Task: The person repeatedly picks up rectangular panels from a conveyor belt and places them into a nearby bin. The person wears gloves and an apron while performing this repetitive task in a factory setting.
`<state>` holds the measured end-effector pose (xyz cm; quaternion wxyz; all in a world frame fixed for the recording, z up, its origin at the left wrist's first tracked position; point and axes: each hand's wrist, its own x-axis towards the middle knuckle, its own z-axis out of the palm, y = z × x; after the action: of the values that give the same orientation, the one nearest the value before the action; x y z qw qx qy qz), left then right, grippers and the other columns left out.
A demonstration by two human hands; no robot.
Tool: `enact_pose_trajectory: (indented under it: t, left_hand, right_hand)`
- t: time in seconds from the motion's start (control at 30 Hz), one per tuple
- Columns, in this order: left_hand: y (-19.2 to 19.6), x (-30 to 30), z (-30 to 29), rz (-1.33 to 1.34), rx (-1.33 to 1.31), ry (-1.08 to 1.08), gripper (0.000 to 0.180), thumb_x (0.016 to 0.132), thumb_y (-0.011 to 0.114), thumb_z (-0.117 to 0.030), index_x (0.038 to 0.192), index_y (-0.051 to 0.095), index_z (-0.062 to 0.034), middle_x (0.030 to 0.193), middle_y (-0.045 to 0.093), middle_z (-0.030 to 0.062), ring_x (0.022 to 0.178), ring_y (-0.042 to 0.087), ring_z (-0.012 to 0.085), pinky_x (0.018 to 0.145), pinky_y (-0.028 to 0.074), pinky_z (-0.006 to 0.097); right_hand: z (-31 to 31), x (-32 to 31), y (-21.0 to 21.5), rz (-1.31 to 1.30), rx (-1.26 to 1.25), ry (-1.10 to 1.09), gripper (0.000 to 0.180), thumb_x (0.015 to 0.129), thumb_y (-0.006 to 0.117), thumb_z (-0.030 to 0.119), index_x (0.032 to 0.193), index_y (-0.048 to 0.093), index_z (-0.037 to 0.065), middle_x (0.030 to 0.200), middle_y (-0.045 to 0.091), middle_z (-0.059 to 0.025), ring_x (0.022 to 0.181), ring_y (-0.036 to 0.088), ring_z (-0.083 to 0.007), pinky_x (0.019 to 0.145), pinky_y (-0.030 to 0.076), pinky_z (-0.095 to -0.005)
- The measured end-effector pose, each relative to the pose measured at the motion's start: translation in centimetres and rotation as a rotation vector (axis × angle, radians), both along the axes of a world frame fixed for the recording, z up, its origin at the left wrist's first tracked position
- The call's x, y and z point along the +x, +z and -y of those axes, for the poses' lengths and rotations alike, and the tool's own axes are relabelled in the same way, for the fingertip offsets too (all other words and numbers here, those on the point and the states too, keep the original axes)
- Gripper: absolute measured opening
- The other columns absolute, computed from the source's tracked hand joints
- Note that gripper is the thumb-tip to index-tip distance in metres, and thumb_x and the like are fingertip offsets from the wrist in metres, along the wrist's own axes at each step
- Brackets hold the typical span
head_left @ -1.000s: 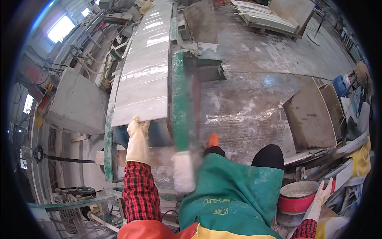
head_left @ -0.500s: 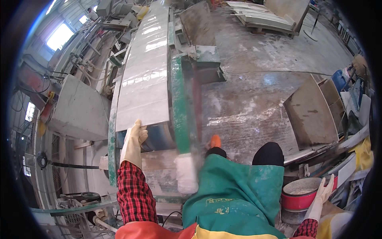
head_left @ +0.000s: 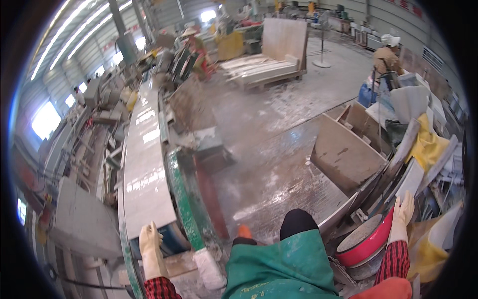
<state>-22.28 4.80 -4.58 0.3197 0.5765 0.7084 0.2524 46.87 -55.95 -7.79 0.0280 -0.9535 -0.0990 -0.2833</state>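
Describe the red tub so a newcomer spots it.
From the green apron, look right to the gloved right hand. The round tub sits just left of it. Its red colour stands apart from the pale slab and yellow sheet beyond.

On my left, here's the conveyor running away from me, slabs along it, my left grip at the near slab edge. Over on my right, there's the tub, my right grip at its right side. Between them the floor stretches forward to a pallet, strips on it, a panel upright behind. Nearer, ahead of the tub, boards stand; beyond, a co-worker.
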Motion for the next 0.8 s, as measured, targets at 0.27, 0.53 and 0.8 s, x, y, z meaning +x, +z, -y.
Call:
enact_pose_trajectory:
  t: [0.27,0.53,0.8]
  left_hand:
    - [-5.8,11.6,2.4,-0.072,0.714,-0.623,0.04,0.091,0.069,-0.005,0.13,0.06,0.0003,0.115,0.068,0.0211,0.106,0.065,0.0376,0.098,0.05,0.042]
    - [-8.0,12.6,2.3,-0.285,0.681,-0.673,0.047,0.089,0.065,0.0,0.136,0.057,-0.0008,0.132,0.061,0.0262,0.132,0.05,0.0441,0.113,0.037,0.049]
    - [-4.7,13.8,4.0,-0.327,0.378,-0.685,0.046,0.106,0.049,-0.024,0.149,0.049,-0.0081,0.16,0.036,0.0192,0.149,0.032,0.0331,0.123,0.025,0.041]
  right_hand:
    - [-4.2,-2.6,3.1,-0.126,0.034,-0.179,0.046,0.097,0.054,0.041,0.129,0.06,0.008,0.128,0.06,-0.0129,0.121,0.052,-0.0333,0.103,0.04,-0.0473]
    - [-2.7,-0.9,1.0,0.05,0.092,-0.051,0.038,0.09,0.064,0.036,0.114,0.066,0.006,0.119,0.065,-0.0117,0.117,0.056,-0.0333,0.101,0.044,-0.0477]
    - [-4.8,0.3,2.9,-0.057,0.18,-0.364,0.039,0.083,0.073,0.044,0.1,0.073,0.009,0.103,0.07,-0.0125,0.099,0.066,-0.0339,0.087,0.054,-0.0458]
